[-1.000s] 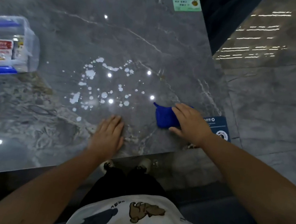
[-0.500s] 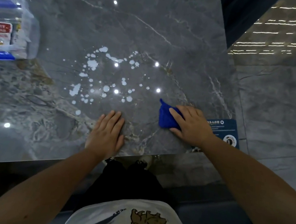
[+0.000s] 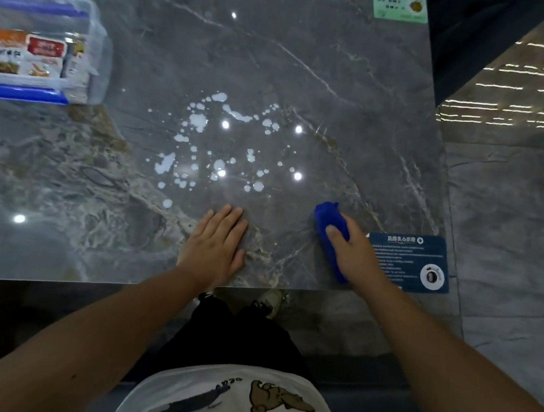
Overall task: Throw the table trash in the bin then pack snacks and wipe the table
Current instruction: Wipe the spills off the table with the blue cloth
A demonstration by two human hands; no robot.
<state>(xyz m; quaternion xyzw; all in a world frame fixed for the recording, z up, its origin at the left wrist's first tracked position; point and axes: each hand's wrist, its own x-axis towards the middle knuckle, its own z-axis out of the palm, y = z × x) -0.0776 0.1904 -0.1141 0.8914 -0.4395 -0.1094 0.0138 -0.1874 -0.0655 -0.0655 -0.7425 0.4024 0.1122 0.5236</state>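
Observation:
A blue cloth point(image 3: 329, 227) lies bunched on the grey marble table point(image 3: 279, 55) near its front right corner, and my right hand point(image 3: 355, 258) grips it from the right side. My left hand point(image 3: 215, 250) rests flat on the table near the front edge, fingers together, holding nothing. White liquid drops point(image 3: 216, 146) are spattered over the middle of the table, just beyond both hands. At the far left stands a clear plastic box point(image 3: 91, 62) with blue clips, with snack packets point(image 3: 24, 54) inside it.
A dark blue card point(image 3: 409, 264) lies at the table's front right corner, right of the cloth. A green label point(image 3: 401, 4) sits at the far right edge. Grey tiled floor point(image 3: 514, 214) runs along the right of the table.
My right hand has turned and pulled the blue cloth slightly back toward the front edge, bunching it into a long roll. The left hand has stayed flat in place.

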